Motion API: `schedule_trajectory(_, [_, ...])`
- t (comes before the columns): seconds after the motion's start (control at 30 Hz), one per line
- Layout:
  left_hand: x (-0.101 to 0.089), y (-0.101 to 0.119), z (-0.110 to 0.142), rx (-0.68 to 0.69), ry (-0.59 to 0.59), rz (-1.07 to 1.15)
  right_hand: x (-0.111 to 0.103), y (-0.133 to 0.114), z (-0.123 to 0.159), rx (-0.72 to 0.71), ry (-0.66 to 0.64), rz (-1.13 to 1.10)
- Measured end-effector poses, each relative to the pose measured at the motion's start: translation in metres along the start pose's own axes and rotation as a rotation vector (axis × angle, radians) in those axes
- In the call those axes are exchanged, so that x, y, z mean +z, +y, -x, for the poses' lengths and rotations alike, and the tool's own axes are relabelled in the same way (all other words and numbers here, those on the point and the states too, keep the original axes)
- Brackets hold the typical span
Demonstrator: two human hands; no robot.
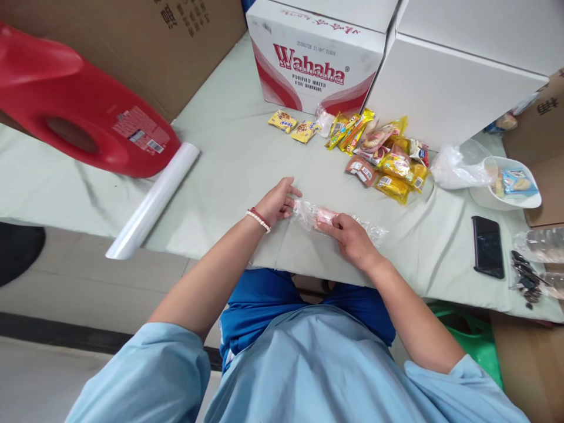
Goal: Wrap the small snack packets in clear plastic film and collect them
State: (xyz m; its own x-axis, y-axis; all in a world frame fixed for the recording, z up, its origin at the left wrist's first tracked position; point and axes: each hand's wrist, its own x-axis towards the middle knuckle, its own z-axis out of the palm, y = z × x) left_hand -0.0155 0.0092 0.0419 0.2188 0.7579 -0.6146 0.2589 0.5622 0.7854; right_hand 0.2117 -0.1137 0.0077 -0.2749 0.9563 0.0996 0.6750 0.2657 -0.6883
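A pink snack packet (325, 217) lies on the cloth near the table's front edge, wrapped in crinkled clear plastic film (306, 214) whose loose ends stick out on both sides. My right hand (352, 238) grips the wrapped packet from its right, thumb and fingers pressed on it. At the left end of the film is my left hand (278, 200), wearing a bead bracelet, with its fingers apart. Its fingertips are at the film's edge; whether they touch it is hard to see.
Behind are yellow snack packets (392, 167), two small biscuit packets (293, 126) and a Wahaha box (315, 64). A film roll (154, 202) overhangs the front edge beside a red jug (88, 111). To the right are a white tub (506, 197), phone (487, 247) and keys (526, 276).
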Motion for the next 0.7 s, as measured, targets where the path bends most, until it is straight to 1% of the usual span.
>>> schedule_trajectory(0.03, [0.001, 0.004, 0.000, 0.022, 0.019, -0.066, 0.000, 0.000, 0.000, -0.002, -0.002, 0.001])
schedule_trajectory(0.13, [0.003, 0.012, 0.000, 0.204, 0.071, -0.424, 0.001, 0.001, 0.001, -0.061, 0.013, 0.026])
schedule_trajectory(0.17, [0.003, 0.012, 0.001, 0.260, 0.062, -0.541, 0.002, 0.002, 0.001, -0.068, 0.024, 0.029])
schedule_trajectory(0.23, [0.000, 0.010, 0.004, 0.315, -0.019, -0.682, 0.002, 0.004, 0.002, -0.070, 0.036, 0.021])
schedule_trajectory(0.3, [-0.002, 0.003, 0.010, 0.329, -0.101, -0.673, 0.001, 0.006, 0.002, -0.078, 0.024, -0.005])
schedule_trajectory(0.33, [-0.002, 0.000, 0.014, 0.339, -0.114, -0.639, 0.000, 0.006, 0.002, -0.091, 0.012, -0.019])
schedule_trajectory(0.4, [0.002, -0.006, 0.025, 0.372, -0.068, -0.568, -0.003, 0.008, 0.002, -0.105, -0.003, -0.040])
schedule_trajectory(0.5, [0.022, -0.008, 0.043, 0.437, 0.072, -0.552, -0.006, 0.010, 0.002, -0.109, -0.020, -0.033])
schedule_trajectory(0.6, [0.053, -0.009, 0.056, 0.516, 0.202, -0.661, -0.006, 0.011, 0.001, -0.132, -0.019, -0.003])
schedule_trajectory(0.67, [0.073, -0.012, 0.060, 0.553, 0.242, -0.766, -0.004, 0.011, 0.001, -0.150, 0.001, 0.025])
schedule_trajectory(0.7, [0.082, -0.016, 0.061, 0.570, 0.239, -0.812, -0.002, 0.011, 0.001, -0.157, 0.016, 0.041])
